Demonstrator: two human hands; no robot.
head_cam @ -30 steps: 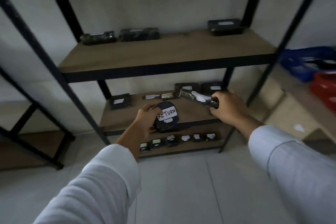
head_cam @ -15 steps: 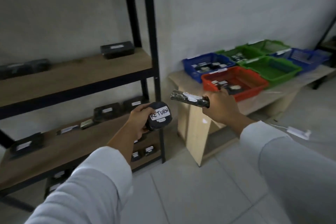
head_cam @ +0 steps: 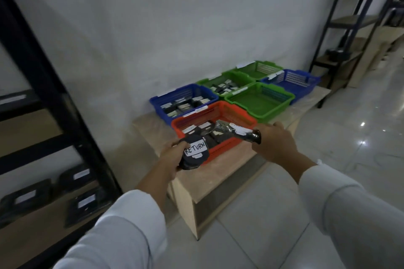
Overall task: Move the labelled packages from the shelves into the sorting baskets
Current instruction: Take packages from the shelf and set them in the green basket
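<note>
Six plastic baskets crowd the low wooden table (head_cam: 209,179) against the white wall, leaving a bare strip of tabletop along its near edge and at the left end, with tiled floor (head_cam: 273,225) open to the right and near side. On the left, the black upright of the shelf rack (head_cam: 54,98) slants down close beside the table's left end, and dark labelled packages (head_cam: 80,205) lie on its lower shelf. Another black rack (head_cam: 349,22) stands at the far right, beyond the baskets. The red basket (head_cam: 238,116) sits nearest, holding several labelled packs; the blue basket (head_cam: 181,96) behind it is also part filled, as is one green basket (head_cam: 225,85), while the near green basket (head_cam: 260,100) shows only its floor. A further green one and a blue one lie far right. The left hand (head_cam: 170,157) grips a rounded black package (head_cam: 194,155) with a white label reading RETURN, held over the red basket's near left corner. The right hand (head_cam: 273,144) is clamped on one end of a long, slim black-wrapped package (head_cam: 236,131) with a white label; it juts left above the red basket's near right part.
</note>
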